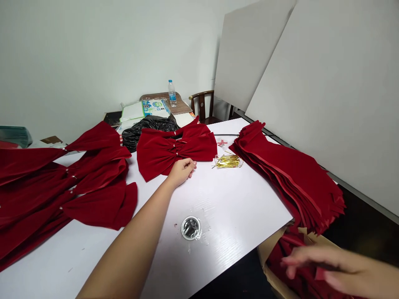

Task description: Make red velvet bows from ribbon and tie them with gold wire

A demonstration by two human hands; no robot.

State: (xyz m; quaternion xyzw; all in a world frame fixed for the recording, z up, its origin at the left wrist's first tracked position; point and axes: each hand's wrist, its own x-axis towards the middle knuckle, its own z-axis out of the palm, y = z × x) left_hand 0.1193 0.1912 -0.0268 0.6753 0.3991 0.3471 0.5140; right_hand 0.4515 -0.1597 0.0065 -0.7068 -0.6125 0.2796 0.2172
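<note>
My left hand (pixel 183 171) rests on the white table top (pixel 227 207), its loosely curled fingers against the lower edge of a red velvet bow (pixel 162 151) pinched with a metal band. My right hand (pixel 330 265) hangs spread and slightly blurred above a cardboard box (pixel 270 265) holding red velvet pieces (pixel 296 253). Nothing is in either hand. Several finished velvet bows (pixel 65 191) lie heaped at the left. A tall stack of red velvet strips (pixel 289 178) lies at the right, close to my right hand. Gold twist ties (pixel 227 162) sit between the bow and the stack.
A small round metal spool (pixel 190 228) lies on the table in front of me. A black plastic bag (pixel 146 131), a water bottle (pixel 171 93) and packets (pixel 155 108) stand behind the bow. A wooden chair (pixel 202 104) and large white boards (pixel 324 83) stand beyond the table.
</note>
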